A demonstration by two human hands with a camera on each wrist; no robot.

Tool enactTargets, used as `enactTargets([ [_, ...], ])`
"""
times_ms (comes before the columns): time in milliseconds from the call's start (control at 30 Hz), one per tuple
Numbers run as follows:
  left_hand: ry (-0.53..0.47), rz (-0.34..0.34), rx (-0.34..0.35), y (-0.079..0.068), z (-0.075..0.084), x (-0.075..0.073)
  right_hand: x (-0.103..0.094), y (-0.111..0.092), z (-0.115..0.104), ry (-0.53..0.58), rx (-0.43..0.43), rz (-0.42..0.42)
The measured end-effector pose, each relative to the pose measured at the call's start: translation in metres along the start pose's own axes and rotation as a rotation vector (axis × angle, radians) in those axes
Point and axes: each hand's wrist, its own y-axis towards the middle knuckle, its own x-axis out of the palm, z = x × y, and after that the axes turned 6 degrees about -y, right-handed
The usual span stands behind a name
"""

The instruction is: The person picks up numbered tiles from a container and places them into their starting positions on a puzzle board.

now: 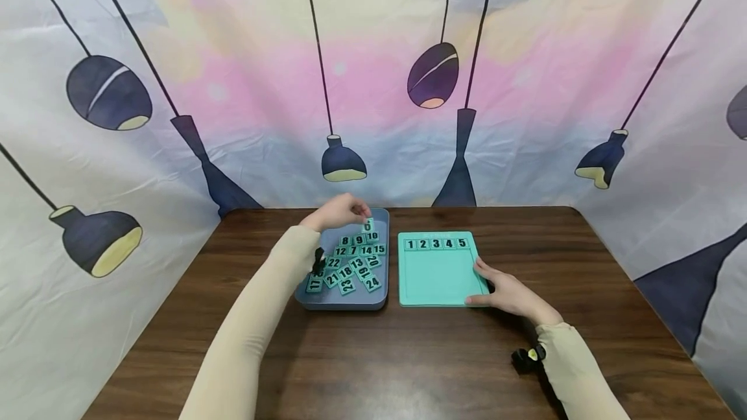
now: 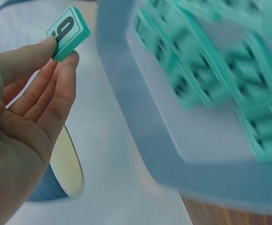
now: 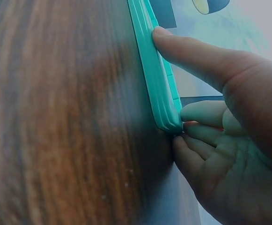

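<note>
Square, thick turquoise tile, black 6 in thin black border, is pinched by left hand over gray-blue tray; right hand, fingers spread, touches turquoise board.

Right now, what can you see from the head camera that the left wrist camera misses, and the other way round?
Only the head view shows the right hand touching the board, and tiles 1 to 5 in its top row.

Only the left wrist view shows the palm side of the left hand and a clear side face of the pinched tile.

Both show that hand and tile, the tray with loose tiles, some table and the lamp-print cloth.
</note>
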Motion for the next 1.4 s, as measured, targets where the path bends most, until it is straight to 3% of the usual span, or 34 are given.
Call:
enactTargets([
  [133, -0.049, -0.021, 0.010, 0.018, 0.019, 0.017, 0.001, -0.001, 0.000, 0.008, 0.005, 0.002],
  [367, -0.039, -0.090, 0.023, 0.047, 0.047, 0.056, -0.001, -0.001, 0.000, 0.010, 0.012, 0.001],
  [633, 0.006, -0.172, 0.004, 0.062, 0.058, 0.089, 0.000, 0.001, 0.000, 0.013, 0.024, -0.007],
  [833, 0.020, -0.191, -0.041, 0.071, 0.067, 0.101, -0.001, 0.001, 0.001, 0.017, 0.020, -0.005],
  [1067, 0.052, -0.217, -0.080, 0.079, 0.060, 0.114, 0.002, 0.001, 0.001, 0.022, 0.020, -0.006],
  [1400, 0.057, -0.254, -0.149, 0.076, 0.054, 0.108, 0.002, 0.002, 0.002, 0.018, 0.012, 0.001],
])
